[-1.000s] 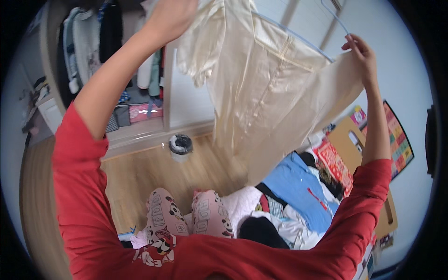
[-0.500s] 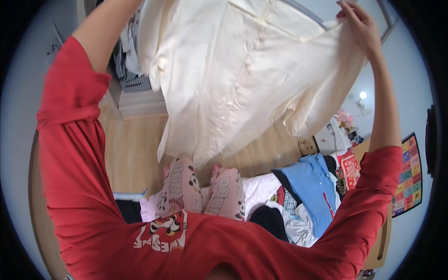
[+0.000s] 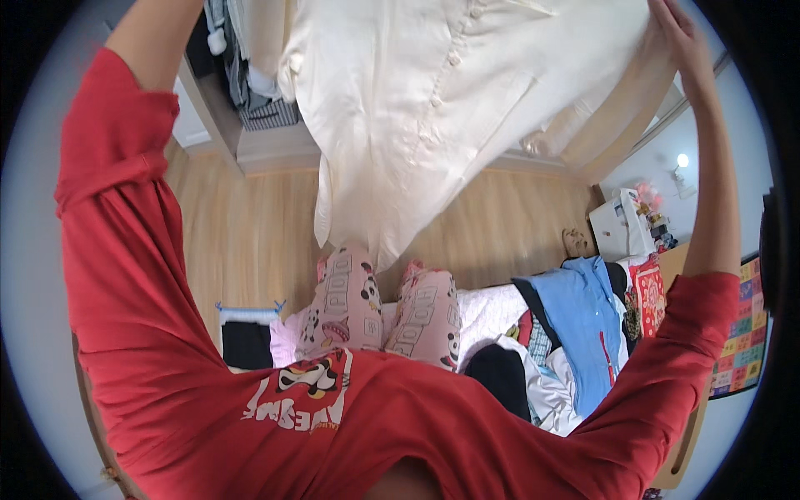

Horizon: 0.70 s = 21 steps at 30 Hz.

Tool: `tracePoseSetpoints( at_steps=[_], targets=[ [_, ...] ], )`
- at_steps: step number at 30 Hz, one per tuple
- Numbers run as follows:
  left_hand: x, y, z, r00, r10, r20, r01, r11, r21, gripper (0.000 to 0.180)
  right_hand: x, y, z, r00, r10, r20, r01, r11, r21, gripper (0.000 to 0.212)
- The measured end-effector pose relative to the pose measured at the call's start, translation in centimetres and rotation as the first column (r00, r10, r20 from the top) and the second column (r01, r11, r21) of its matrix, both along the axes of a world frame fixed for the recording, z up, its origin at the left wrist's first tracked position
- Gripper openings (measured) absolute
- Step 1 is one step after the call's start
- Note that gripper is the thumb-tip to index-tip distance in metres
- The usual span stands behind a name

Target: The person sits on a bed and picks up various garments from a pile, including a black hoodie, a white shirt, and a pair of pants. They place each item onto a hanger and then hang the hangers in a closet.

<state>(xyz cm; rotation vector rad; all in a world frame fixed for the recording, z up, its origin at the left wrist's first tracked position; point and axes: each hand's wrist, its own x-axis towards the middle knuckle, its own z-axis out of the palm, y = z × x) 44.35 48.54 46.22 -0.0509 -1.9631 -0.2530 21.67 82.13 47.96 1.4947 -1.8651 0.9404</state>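
Note:
A cream, satiny button-front shirt (image 3: pixel 475 92) hangs spread out in front of me, its upper part cut off by the top edge of the view. At the upper right my right hand (image 3: pixel 685 37) is closed on the shirt's edge, with the cloth stretched tight from it. My left forearm rises past the upper left edge, so the left hand is out of sight. The shirt's lower hem dangles just above my knees in pink printed trousers (image 3: pixel 346 304).
Beside me on the right lie a blue garment (image 3: pixel 571 321), a black one (image 3: pixel 500 379) and other clothes. A small black folded cloth (image 3: pixel 247 343) lies at left. An open wardrobe (image 3: pixel 271 150) stands ahead, with a white cabinet (image 3: pixel 621 229) far right, above the wooden floor (image 3: pixel 242 242).
The shirt has shifted upward in view, and its right side has swung outward. Both arms have spread slightly wider. My left hand stays beyond the edge in both frames.

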Motion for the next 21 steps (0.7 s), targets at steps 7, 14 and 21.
tracePoseSetpoints(
  at_steps=[7, 14, 21],
  targets=[
    [1.1, 0.4, -3.0, 0.993, 0.001, 0.118, 0.000, 1.000, -0.013, 0.083, -0.4, 2.0, -1.4, 0.975, -0.095, 0.199, 0.141, 0.962, -0.234, 0.036],
    [1.8, -2.2, -5.7, 0.951, -0.267, 0.154, 0.198, 0.912, 0.359, 0.033, 0.8, 3.6, -3.1, 0.991, -0.068, 0.114, 0.074, 0.996, -0.050, 0.027],
    [2.2, -0.6, -4.9, 0.961, -0.161, 0.224, 0.055, 0.907, 0.417, 0.028, 2.1, 4.0, -4.2, 0.972, -0.043, 0.229, 0.085, 0.980, -0.180, 0.030]
  ],
)
